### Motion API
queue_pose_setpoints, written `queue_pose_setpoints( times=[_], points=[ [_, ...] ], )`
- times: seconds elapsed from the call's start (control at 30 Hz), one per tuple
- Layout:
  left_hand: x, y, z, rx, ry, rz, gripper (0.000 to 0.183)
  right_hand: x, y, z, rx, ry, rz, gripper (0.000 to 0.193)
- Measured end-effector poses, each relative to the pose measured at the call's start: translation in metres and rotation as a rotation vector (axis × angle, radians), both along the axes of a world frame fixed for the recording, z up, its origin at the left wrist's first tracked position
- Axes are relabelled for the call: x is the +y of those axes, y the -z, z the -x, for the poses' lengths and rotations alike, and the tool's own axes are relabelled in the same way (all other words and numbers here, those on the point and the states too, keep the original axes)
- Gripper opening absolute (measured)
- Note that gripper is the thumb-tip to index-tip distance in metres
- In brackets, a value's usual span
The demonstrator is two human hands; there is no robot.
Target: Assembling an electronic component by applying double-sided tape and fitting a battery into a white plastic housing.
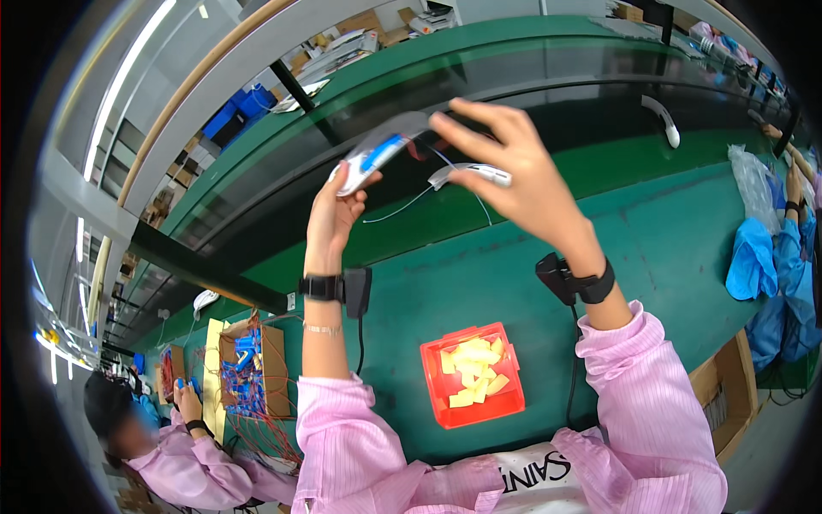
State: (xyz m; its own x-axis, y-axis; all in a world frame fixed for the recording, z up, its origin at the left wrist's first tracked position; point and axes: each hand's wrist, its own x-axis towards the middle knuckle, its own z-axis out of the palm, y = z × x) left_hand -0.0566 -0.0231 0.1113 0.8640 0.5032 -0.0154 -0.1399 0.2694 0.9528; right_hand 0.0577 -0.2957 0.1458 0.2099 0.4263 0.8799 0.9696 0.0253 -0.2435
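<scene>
My left hand (338, 206) is closed round the lower end of a curved white plastic housing (351, 177), raised over the conveyor. Inside the housing lies a blue battery-like part (382, 152); the housing's far end is smeared by motion. Thin red and dark wires trail from it toward my right hand (518, 163). That hand has its fingers spread, close to the far end; whether a fingertip touches it I cannot tell. Behind the right hand, another white curved housing (462, 174) with a pale wire lies on the line, partly covered by the thumb.
A red bin (435, 383) of pale yellow pieces (473, 368) sits on the green table (398, 295). To the left, a cardboard box (276, 364) holds blue wired batteries, beside a seated co-worker (193, 463). Another white housing (664, 124) rests far right, above a blue cloth (753, 257).
</scene>
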Motion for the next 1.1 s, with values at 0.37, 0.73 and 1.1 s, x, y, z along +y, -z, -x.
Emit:
queue_pose_setpoints(
  times=[0.37, 0.73, 1.1],
  points=[
    [0.058, 0.133, -0.067, 0.93, -0.806, -0.881, 0.064, -0.061, -0.02, -0.042, 0.253, 0.114, -0.124, 0.022],
    [-0.071, 0.108, -0.161, 0.303, 0.238, -1.547, 0.056, -0.061, -0.03, -0.028, 0.285, 0.091, -0.125, 0.025],
    [-0.088, 0.011, 0.063, 0.231, -0.125, -1.388, 0.021, -0.058, -0.026, -0.025, 0.308, 0.032, -0.098, 0.027]
  ],
)
